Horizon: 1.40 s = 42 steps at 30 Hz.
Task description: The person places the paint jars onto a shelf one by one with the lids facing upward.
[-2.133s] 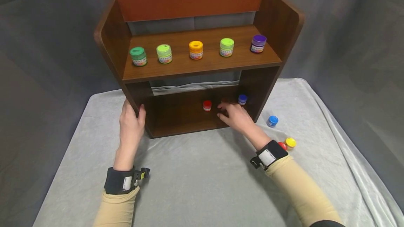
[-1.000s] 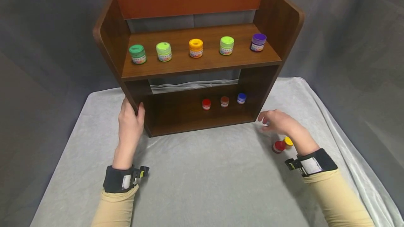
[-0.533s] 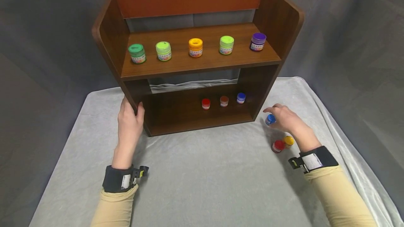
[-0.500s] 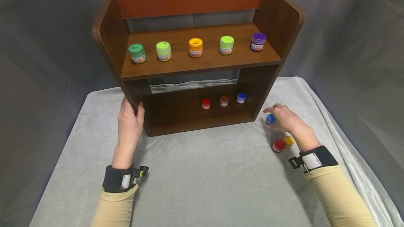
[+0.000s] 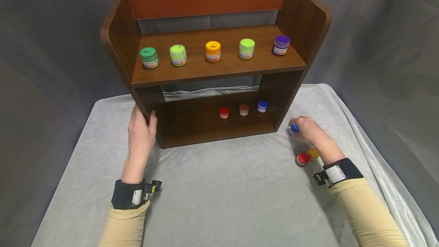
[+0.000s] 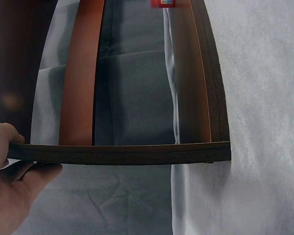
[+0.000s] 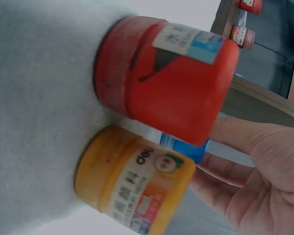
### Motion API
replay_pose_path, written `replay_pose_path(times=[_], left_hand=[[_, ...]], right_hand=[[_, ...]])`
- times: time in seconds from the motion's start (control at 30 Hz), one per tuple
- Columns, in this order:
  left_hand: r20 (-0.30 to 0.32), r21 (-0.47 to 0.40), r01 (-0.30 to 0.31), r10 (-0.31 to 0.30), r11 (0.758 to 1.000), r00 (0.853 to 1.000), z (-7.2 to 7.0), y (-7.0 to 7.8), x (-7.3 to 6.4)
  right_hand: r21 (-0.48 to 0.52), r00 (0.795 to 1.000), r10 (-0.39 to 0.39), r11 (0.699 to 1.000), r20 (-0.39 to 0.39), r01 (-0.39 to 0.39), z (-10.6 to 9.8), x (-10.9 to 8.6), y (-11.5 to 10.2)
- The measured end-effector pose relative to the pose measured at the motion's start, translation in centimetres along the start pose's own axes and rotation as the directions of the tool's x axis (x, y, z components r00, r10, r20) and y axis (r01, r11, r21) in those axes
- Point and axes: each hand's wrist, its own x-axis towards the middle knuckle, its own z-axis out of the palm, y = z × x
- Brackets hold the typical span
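Note:
My left hand (image 5: 141, 130) grips the left side board of a dark brown wooden shelf (image 5: 219, 74); in the left wrist view the thumb and fingers (image 6: 39, 178) lie on opposite faces of the board. To the right of the shelf, my right hand (image 5: 308, 129) pinches a small blue paint jar (image 5: 293, 129) on the cloth. The right wrist view shows this blue jar (image 7: 183, 147) between thumb and fingers, partly hidden behind a red paint jar (image 7: 171, 78) and a yellow paint jar (image 7: 132, 181) standing close together.
On the upper board stand several paint jars: dark green (image 5: 149, 58), light green, orange (image 5: 213, 52), light green and purple (image 5: 281, 45). A red (image 5: 224, 113), a brown (image 5: 244, 110) and a dark blue jar (image 5: 262, 106) stand on the lower board. Grey cloth (image 5: 219, 193) covers the table.
My right hand has left the brown jar on the lower board, moved right out of the shelf, and closed its fingers on the blue jar. The left hand stays on the side board.

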Motion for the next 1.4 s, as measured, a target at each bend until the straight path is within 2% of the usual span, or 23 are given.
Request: replay_pose_path(times=[0.37,0.63,0.83,1.07,1.4], left_hand=[[0.004,0.004,0.001,-0.001,1.000,1.000,-0.06,0.06,-0.02],[0.004,0.005,0.005,-0.006,1.000,1.000,-0.06,0.08,-0.05],[0.006,0.003,0.011,-0.011,1.000,1.000,-0.06,0.11,-0.06],[0.008,0.003,0.010,-0.010,1.000,1.000,-0.08,0.12,-0.03],[-0.001,0.004,0.006,-0.006,1.000,1.000,-0.03,0.10,0.00]], right_hand=[[0.013,0.998,0.018,1.000,-0.052,-0.017,0.19,0.08,0.19],[0.034,0.993,-0.024,0.999,-0.112,0.027,0.16,-0.09,0.11],[0.002,0.996,-0.043,0.999,-0.074,0.043,0.13,-0.18,-0.21],[0.035,0.999,0.042,0.999,-0.001,-0.042,0.07,-0.05,-0.53],[0.056,0.999,0.019,0.998,-0.039,-0.017,0.18,0.08,0.01]])
